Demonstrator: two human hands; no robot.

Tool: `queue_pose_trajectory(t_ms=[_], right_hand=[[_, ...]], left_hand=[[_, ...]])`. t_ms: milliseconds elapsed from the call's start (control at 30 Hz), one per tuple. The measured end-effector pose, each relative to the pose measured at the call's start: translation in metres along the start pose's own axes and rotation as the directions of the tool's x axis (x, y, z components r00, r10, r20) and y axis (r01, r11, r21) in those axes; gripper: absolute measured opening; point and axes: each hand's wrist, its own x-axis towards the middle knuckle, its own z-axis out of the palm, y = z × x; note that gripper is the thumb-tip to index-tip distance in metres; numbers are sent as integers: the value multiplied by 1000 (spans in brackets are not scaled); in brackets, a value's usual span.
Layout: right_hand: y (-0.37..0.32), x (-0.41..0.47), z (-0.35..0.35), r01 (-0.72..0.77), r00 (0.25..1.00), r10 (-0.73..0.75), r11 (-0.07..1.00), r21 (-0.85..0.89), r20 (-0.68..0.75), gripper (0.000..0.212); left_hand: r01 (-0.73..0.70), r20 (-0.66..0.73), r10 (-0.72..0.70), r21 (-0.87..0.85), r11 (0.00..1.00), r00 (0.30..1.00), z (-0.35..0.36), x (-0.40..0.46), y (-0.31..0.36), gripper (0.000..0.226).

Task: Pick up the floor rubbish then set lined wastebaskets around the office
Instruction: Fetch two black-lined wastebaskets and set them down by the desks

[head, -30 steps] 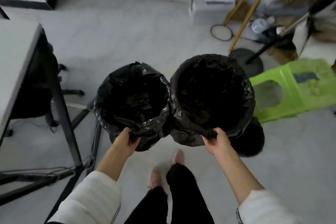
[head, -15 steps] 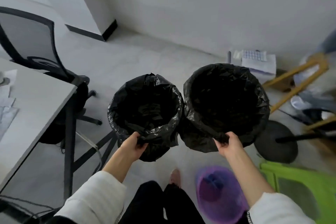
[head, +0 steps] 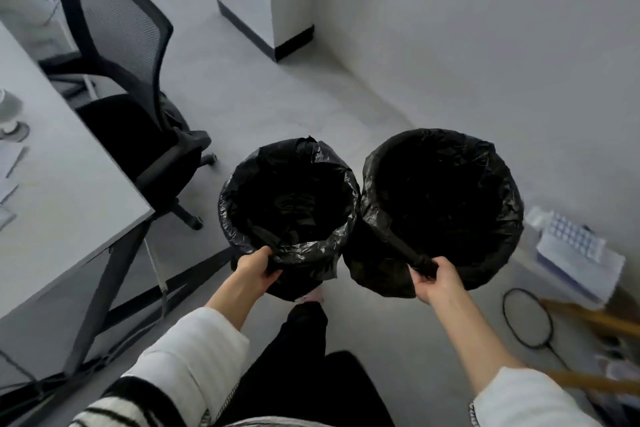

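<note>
left hand grips the near rim of the left wastebasket, right hand the right wastebasket; both hang side by side, touching, probably carried for placing, right of the desk

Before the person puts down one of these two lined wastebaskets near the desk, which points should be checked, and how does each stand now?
1. Left hand grips the near rim of the left wastebasket: ok.
2. Right hand grips the near rim of the right wastebasket: ok.
3. Black liners folded over both rims: ok.
4. Both wastebaskets empty inside: cannot tell, too dark.
5. Bare floor ahead, beside the office chair: ok.
6. Path on the right: not ok, a racket lies on the floor.
</note>
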Motion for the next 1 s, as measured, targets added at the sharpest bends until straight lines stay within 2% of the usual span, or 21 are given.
queue_pose_trajectory(t_ms=[200, 300, 433, 567, 633, 767, 867, 900, 1000], right_hand=[[-28, 31, 113, -58, 998, 56, 984, -171, -15, 12], [-33, 52, 152, -71, 997, 72, 977, -201, -4, 8], [-36, 106, 207, -87, 996, 90, 947, -309, -4, 9], [-28, 175, 248, -97, 993, 114, 915, -391, 20, 8], [-16, 214, 265, -89, 993, 115, 897, -433, 33, 11], [6, 278, 287, -86, 991, 126, 881, -464, 55, 17], [25, 326, 292, -114, 985, 159, 880, -461, 60, 9], [27, 334, 293, -109, 984, 162, 878, -466, 77, 14], [40, 369, 294, -62, 981, 145, 861, -506, 127, 63]], left_hand=[[68, -113, -87, -160, 985, 990, 26, 50, 27, 26], [105, -157, -149, -259, 960, 976, 33, 71, 26, 18], [159, -209, -257, -396, 904, 943, 53, 119, 21, 10], [191, -211, -338, -512, 837, 917, 76, 193, 8, 16], [206, -197, -370, -559, 803, 908, 84, 241, -1, 9], [200, -191, -384, -604, 771, 903, 86, 324, -20, 25], [195, -174, -374, -619, 761, 911, 80, 382, -32, 28], [176, -188, -364, -620, 764, 912, 76, 393, -33, 32], [125, -229, -333, -623, 772, 915, 62, 431, -46, 42]])
